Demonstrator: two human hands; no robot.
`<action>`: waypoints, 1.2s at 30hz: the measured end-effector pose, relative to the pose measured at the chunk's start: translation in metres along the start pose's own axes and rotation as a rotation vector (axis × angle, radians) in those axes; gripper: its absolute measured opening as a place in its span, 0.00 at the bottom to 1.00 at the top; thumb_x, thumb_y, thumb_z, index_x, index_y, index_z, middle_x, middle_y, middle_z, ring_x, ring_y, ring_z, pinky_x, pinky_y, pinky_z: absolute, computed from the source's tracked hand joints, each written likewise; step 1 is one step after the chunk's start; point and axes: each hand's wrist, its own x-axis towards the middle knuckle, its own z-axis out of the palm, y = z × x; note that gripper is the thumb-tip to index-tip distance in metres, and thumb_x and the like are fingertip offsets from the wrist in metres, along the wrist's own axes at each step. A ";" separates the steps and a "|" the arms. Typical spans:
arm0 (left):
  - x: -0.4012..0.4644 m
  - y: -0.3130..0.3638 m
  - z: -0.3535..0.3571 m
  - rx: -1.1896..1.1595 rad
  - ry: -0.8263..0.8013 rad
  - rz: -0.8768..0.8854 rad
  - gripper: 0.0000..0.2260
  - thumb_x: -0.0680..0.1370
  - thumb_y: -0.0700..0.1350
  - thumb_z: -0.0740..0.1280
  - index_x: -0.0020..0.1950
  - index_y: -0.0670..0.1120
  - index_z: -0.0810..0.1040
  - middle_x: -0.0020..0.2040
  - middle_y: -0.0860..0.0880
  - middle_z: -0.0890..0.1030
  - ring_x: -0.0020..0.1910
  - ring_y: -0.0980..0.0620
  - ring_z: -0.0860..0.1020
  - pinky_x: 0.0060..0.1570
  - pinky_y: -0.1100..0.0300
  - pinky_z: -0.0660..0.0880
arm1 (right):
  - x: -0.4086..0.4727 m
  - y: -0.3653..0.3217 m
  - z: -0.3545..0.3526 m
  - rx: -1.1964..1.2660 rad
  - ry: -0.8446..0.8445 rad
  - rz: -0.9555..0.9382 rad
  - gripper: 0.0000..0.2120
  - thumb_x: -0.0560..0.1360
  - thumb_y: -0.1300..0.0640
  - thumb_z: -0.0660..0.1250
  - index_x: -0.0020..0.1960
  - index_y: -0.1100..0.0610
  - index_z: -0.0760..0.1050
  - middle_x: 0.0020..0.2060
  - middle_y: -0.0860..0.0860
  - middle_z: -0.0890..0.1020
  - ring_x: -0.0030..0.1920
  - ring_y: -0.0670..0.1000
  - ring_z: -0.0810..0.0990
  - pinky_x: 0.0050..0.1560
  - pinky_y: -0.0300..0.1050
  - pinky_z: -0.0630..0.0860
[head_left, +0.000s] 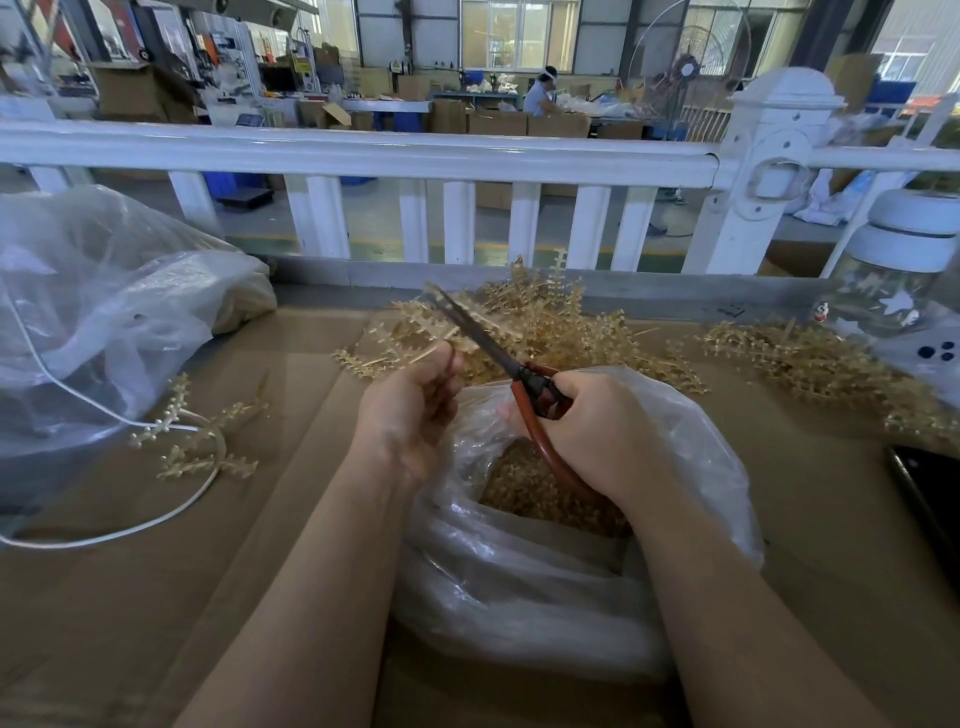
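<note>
Since the left hand (410, 410) pinches the gold sprig (374, 364) by its stem above the middle of the counter (156, 597), just beyond the open plastic bag (519, 571), the right hand (597, 421), clenched round the red-handled scissors (488, 343), should cut squarely across the stem, clear of the fingertips. Holding the cut over the bag's mouth would likely drop the trimmings inside rather than toward the pile (561, 322) at the far edge.
</note>
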 end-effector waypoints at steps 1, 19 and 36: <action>-0.001 -0.001 0.001 0.054 -0.029 0.017 0.07 0.77 0.42 0.70 0.39 0.46 0.82 0.35 0.52 0.82 0.31 0.58 0.76 0.33 0.66 0.73 | 0.001 0.000 0.000 0.077 0.006 0.026 0.18 0.71 0.34 0.72 0.37 0.49 0.80 0.29 0.45 0.82 0.32 0.43 0.80 0.30 0.37 0.75; -0.006 -0.008 0.011 0.238 -0.160 0.212 0.04 0.74 0.38 0.73 0.40 0.45 0.85 0.38 0.47 0.85 0.33 0.57 0.77 0.35 0.66 0.73 | 0.007 0.000 -0.001 0.346 0.120 0.100 0.10 0.73 0.45 0.75 0.39 0.49 0.80 0.31 0.41 0.83 0.31 0.41 0.80 0.36 0.40 0.75; -0.003 -0.005 0.010 0.091 -0.080 0.306 0.18 0.76 0.33 0.68 0.30 0.51 0.78 0.29 0.53 0.75 0.31 0.56 0.71 0.35 0.64 0.70 | -0.001 0.003 -0.002 -0.249 0.172 -0.123 0.19 0.74 0.30 0.67 0.49 0.45 0.75 0.38 0.42 0.81 0.40 0.44 0.79 0.37 0.38 0.76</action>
